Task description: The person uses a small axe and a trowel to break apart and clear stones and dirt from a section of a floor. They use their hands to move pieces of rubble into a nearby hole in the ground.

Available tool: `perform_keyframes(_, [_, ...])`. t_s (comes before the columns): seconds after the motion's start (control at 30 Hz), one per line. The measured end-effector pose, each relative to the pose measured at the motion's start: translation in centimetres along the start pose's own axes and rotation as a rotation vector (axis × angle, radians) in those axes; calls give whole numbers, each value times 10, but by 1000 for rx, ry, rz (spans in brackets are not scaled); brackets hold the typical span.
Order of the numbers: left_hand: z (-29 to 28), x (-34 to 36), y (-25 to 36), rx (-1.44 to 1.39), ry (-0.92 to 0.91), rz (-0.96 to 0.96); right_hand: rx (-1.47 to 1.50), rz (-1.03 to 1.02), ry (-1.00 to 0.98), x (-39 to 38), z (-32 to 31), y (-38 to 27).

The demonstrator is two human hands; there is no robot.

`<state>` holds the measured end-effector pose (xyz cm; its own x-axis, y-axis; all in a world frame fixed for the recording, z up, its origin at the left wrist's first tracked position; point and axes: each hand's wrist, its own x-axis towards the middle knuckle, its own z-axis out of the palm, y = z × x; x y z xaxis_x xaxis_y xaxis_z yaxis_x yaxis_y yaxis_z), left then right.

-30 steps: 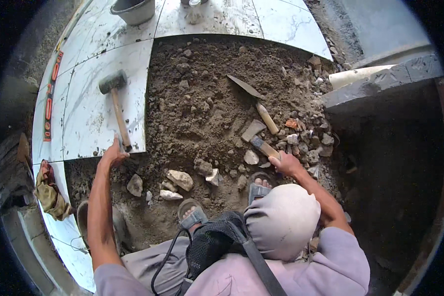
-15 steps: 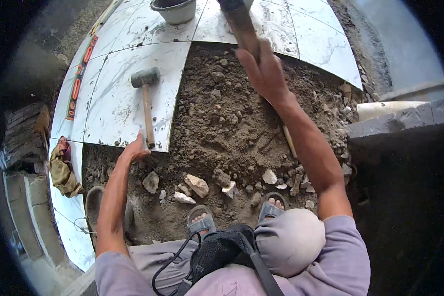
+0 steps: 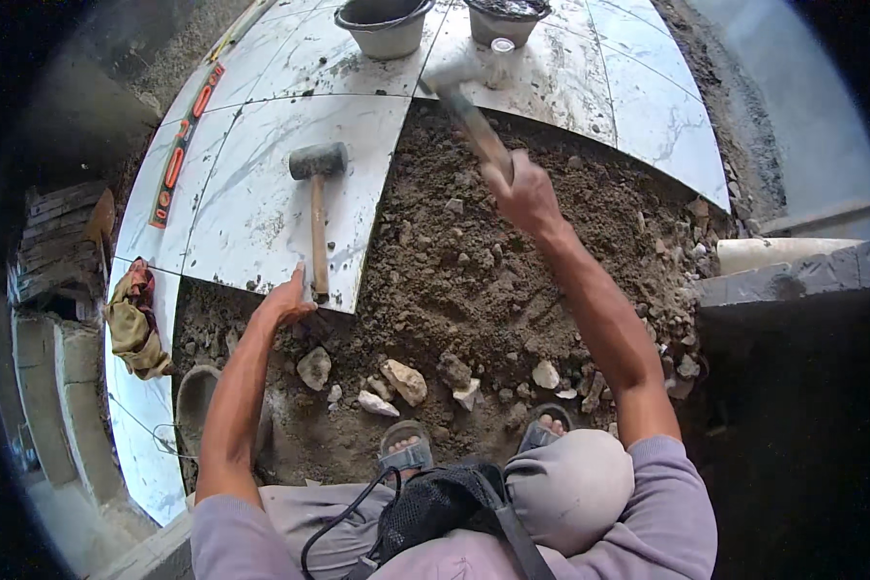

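Observation:
My right hand (image 3: 527,196) is closed round the wooden handle of a hammer (image 3: 481,135), raised above the bare soil; its grey head is blurred by motion. My left hand (image 3: 285,302) rests at the near edge of a white marbled tile (image 3: 251,193), one finger stretched onto its top and the others partly hidden. Beside that finger lies a rubber mallet (image 3: 319,227) with a black head and wooden handle, flat on the tile. Loose brown soil (image 3: 483,251) with small stones fills the area right of the tile.
Two buckets, one grey (image 3: 385,41) and one filled (image 3: 508,27), stand on the far tiles. An orange spirit level (image 3: 174,159) and a crumpled cloth (image 3: 137,324) lie at the left. Broken stones (image 3: 403,382) lie before my feet. A pale pipe (image 3: 778,253) rests by blocks at the right.
The hammer in my right hand has swung, and its head now shows below the far buckets. My left hand stays at the tile's edge. The view has shifted slightly, showing more of the buckets.

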<state>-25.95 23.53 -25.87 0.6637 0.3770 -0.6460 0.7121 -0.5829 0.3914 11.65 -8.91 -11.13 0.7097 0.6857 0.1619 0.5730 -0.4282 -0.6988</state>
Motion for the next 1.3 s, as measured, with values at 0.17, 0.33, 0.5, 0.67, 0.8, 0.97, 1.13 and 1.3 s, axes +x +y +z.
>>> perform_keyframes(0.17, [2, -8, 9, 262, 110, 51, -95, 48, 45, 18, 16, 26])
perform_keyframes(0.33, [-6, -21, 31, 381, 103, 40, -375, 323, -426, -6, 35, 69])
perform_keyframes(0.5, [-10, -22, 33, 174, -4, -68, -132, 249, -47, 8, 35, 45])
perform_keyframes(0.67, [-12, -28, 42, 215, 45, 1, -243, 220, -123, 26, 39, 38])
perform_keyframes(0.8, [-17, -32, 42, -159, 23, -66, -271, 353, -314, 15, 44, 58])
perform_keyframes(0.97, [-12, -31, 35, 207, 92, 69, -183, 262, -151, 12, 42, 68])
perform_keyframes(1.13, [-11, -23, 29, 241, 76, 67, -233, 421, -312, 24, 36, 64])
perform_keyframes(1.3, [-14, -24, 23, 129, 12, 45, -221, 367, -233, 18, 36, 61])
